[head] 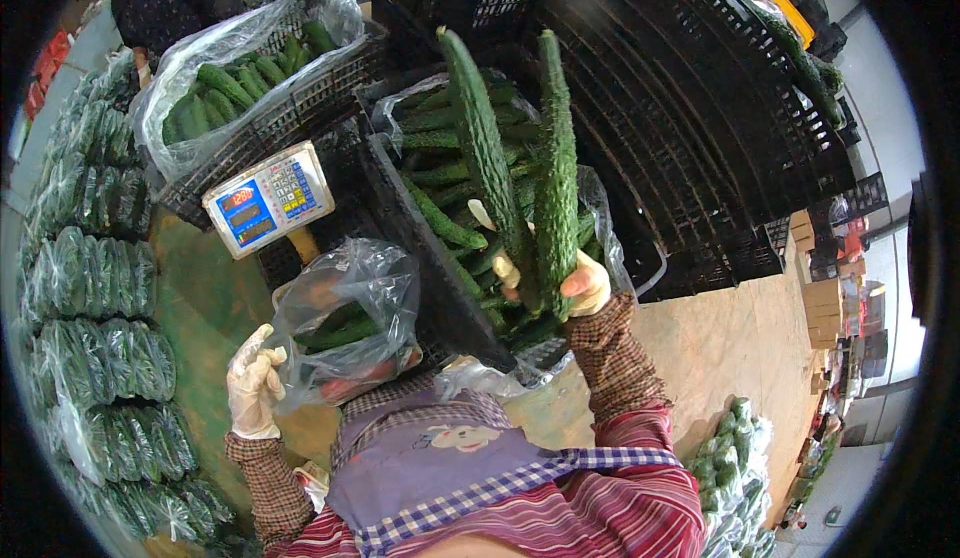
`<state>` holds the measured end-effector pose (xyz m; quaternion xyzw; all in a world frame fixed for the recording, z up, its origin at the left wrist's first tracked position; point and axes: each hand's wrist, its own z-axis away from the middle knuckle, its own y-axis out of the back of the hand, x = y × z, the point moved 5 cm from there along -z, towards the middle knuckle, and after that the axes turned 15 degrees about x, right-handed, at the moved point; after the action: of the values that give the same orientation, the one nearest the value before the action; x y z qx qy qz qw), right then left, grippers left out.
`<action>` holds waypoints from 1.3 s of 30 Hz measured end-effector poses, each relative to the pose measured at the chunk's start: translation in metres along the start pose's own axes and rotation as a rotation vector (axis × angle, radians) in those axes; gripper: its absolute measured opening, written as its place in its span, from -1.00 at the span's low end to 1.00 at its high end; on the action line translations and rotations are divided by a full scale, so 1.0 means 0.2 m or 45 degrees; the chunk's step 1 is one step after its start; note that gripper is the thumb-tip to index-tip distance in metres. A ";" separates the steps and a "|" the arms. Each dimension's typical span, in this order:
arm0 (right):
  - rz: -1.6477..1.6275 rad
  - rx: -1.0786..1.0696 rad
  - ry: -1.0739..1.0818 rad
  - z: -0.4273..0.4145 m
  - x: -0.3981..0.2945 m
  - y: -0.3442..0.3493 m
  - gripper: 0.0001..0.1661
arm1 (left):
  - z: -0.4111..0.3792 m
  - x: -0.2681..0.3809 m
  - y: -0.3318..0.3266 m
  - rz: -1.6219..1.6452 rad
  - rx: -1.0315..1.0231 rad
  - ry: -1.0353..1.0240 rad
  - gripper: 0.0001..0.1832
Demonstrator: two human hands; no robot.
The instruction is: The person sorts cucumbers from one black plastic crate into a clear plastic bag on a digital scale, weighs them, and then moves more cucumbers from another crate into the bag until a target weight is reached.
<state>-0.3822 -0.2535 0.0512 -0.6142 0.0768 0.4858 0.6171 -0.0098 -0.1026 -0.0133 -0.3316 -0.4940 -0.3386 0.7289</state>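
My right hand (589,286), in a pale glove with bare fingertips showing, grips two long, bumpy cucumbers by their lower ends. One cucumber (480,138) leans left; the other (556,175) stands nearly straight beside it. Both are above a black plastic crate (435,250) lined with clear film and filled with more cucumbers (442,213). At the left, my gloved left hand (255,382) pinches the edge of a clear plastic bag (375,273). Dark green cucumbers (337,329) lie inside that bag, beside a digital scale display (270,198) with lit digits.
A second lined crate (270,119) of cucumbers stands at the upper left, near a person in dark clothing (180,3). Stacked black crates (675,108) rise at the right. Bagged cucumbers (97,273) line the left floor; bagged green produce (727,468) lies lower right.
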 end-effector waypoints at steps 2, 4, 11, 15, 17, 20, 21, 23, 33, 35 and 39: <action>-0.197 -0.190 -0.023 -0.02 0.06 -0.17 0.08 | 0.02 0.00 0.04 0.007 0.027 0.008 -0.42; -0.359 -0.461 -0.031 -0.15 0.09 -0.30 0.11 | 0.03 0.00 0.09 0.022 0.073 0.011 -0.44; -0.559 -0.441 -0.014 -0.39 0.37 -0.54 0.13 | 0.10 0.04 0.24 0.153 0.205 0.069 -0.53; -0.612 -0.413 -0.060 -0.45 0.47 -0.60 0.08 | 0.13 0.03 0.25 0.242 0.259 0.209 -0.51; -0.700 -0.333 -0.114 -0.46 0.52 -0.63 0.04 | 0.12 0.02 0.26 0.170 0.249 0.162 -0.53; -0.748 -0.333 -0.180 -0.46 0.54 -0.69 0.07 | 0.11 0.02 0.27 0.195 0.243 0.137 -0.53; -0.755 -0.325 -0.199 -0.46 0.56 -0.70 0.08 | 0.11 0.02 0.27 0.184 0.237 0.137 -0.53; -0.781 -0.315 -0.239 -0.49 0.59 -0.69 0.02 | 0.11 0.02 0.27 0.159 0.228 0.134 -0.53; 0.261 -0.458 0.266 -0.61 1.13 -0.72 0.03 | 0.06 0.05 0.30 0.499 0.239 0.379 -0.33; 0.791 -0.503 0.517 -0.58 1.31 -0.71 0.02 | 0.07 0.10 0.29 0.541 0.218 0.358 -0.28; 1.518 -0.505 0.483 -0.57 1.52 -0.47 -0.01 | 0.05 0.12 0.34 0.589 0.191 0.329 -0.29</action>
<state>-0.1029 -0.1730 -0.1206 -0.6435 0.4205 0.6328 0.0930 0.0489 -0.0615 0.0023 -0.3346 -0.3319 -0.1651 0.8664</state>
